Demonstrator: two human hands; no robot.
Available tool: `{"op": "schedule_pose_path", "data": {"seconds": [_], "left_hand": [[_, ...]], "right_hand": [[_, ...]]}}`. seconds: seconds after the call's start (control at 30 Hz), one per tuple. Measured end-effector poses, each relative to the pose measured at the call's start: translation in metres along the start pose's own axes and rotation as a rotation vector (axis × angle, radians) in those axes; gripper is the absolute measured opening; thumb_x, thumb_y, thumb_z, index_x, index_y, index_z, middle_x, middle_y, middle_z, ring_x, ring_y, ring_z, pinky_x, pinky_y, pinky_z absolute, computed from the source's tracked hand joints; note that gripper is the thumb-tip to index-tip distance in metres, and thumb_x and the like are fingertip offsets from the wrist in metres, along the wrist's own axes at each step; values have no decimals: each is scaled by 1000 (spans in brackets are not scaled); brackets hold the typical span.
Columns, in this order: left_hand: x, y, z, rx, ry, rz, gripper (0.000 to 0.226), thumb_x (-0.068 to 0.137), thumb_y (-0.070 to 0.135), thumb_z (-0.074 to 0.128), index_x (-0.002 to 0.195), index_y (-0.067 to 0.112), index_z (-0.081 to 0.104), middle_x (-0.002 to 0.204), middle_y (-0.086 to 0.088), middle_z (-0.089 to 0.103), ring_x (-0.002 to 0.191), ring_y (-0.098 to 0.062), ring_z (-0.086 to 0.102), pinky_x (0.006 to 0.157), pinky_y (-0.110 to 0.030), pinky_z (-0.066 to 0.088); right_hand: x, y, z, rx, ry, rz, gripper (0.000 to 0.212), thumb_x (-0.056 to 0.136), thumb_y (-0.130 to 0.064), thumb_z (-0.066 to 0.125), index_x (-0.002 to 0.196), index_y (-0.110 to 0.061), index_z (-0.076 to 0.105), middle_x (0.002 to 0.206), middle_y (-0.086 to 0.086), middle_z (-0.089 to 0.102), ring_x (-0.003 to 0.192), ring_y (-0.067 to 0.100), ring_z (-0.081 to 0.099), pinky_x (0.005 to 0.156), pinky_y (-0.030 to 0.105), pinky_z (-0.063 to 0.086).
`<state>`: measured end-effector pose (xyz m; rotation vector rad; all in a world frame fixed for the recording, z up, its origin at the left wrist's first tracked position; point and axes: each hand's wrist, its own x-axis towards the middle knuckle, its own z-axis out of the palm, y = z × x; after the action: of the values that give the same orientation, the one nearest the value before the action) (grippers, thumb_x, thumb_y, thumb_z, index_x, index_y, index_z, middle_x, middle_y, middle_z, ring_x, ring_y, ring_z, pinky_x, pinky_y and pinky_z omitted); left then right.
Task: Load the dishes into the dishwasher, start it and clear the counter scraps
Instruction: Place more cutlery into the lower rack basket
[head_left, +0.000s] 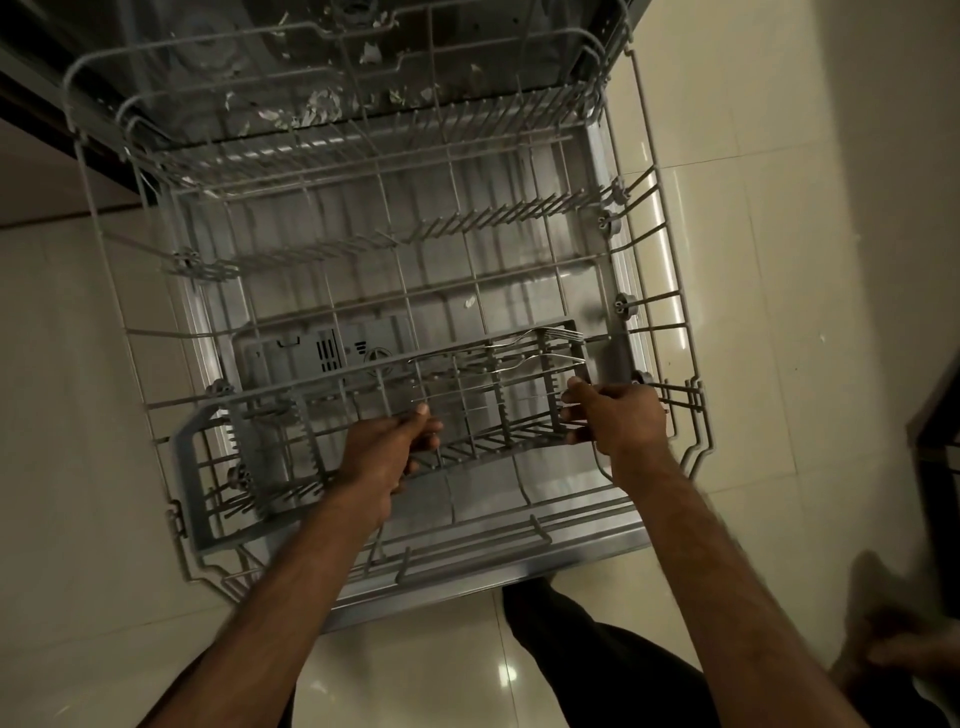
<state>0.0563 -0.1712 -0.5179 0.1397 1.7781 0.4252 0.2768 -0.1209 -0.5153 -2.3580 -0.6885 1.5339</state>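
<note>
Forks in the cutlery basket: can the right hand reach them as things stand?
Probably yes, once freed. The forks lie uncovered at the right end of the cutlery basket, just beyond the right hand, but that hand grips the basket there, so it must let go first.

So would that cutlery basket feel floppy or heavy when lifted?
Probably stiff: the cutlery basket shows no sag though the left hand and right hand grip toward one end. Likely light, being open lattice. The forks lie loose on top, so tilting may slide them.
</note>
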Motion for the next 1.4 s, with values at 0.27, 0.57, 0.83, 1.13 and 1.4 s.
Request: {"op": "schedule_pose_path", "data": {"seconds": [0.27,0.57,0.83,1.13,1.4], "left_hand": [[6,-9,-5,240,108,283,41,93,43,64,63,15,72,66,-7,71,48,-7,58,60,-26,44],[4,8,-13,762,514,998,30,92,40,65,113,19,68,103,-1,64,92,-19,61,63,-31,53],[24,-10,-14,1088,483,1124,46,77,-1,80,118,18,73,115,-1,64,105,-27,52,71,-40,58],[23,-11,-15,1099,518,1177,30,86,14,76,115,11,71,109,-5,68,100,-30,59,70,-42,57],[-13,-10,-12,995,494,990,39,96,24,61,132,11,59,131,-9,57,119,-28,56,92,-49,53]], "right_hand": [[-2,2,-3,-376,60,-181,32,91,-45,66,86,-14,72,67,-2,69,61,15,69,69,38,60],[5,-12,-1,-504,257,-843,33,97,-30,61,130,-27,58,119,2,59,99,13,60,74,31,56],[15,-1,10,-847,256,-915,58,89,-5,67,138,-33,55,145,8,45,128,34,45,93,58,49],[7,-2,11,-810,227,-862,46,100,-29,49,146,-34,45,159,8,30,144,34,27,106,64,36],[-35,-7,49,-754,123,-822,57,101,-27,53,154,-23,33,162,7,26,150,27,20,121,52,21]]}}
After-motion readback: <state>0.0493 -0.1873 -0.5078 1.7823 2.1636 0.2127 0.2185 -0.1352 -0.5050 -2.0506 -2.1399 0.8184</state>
